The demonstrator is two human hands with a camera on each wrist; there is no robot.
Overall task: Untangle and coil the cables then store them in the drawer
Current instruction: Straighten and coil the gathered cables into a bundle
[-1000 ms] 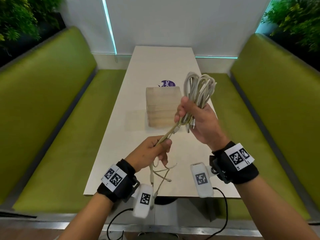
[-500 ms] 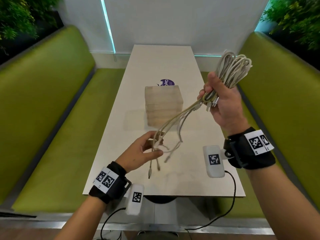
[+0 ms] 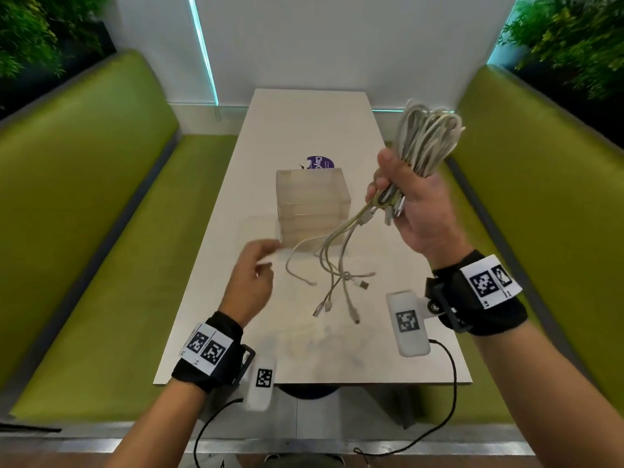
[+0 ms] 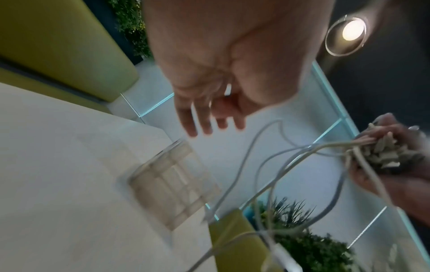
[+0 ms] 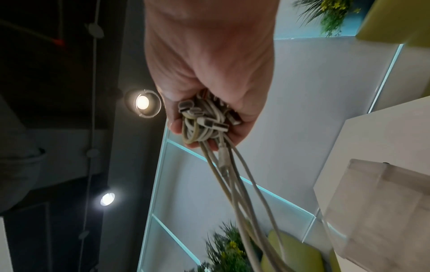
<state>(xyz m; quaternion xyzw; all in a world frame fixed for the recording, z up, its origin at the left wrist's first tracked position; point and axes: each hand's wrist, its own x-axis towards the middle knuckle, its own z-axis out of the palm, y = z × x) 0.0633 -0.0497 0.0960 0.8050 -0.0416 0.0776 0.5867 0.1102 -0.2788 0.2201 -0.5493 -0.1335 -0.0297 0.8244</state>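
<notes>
Since the cables (image 3: 426,140) are light and floppy, they're gripped mid-bundle by the right hand (image 3: 417,211); left hand (image 3: 251,282) is spread empty; loose ends (image 3: 341,288) are best gathered next.

White table (image 3: 216,332), green benches (image 3: 84,214) both sides, purple sticker (image 3: 320,162), plants (image 3: 574,38).
</notes>
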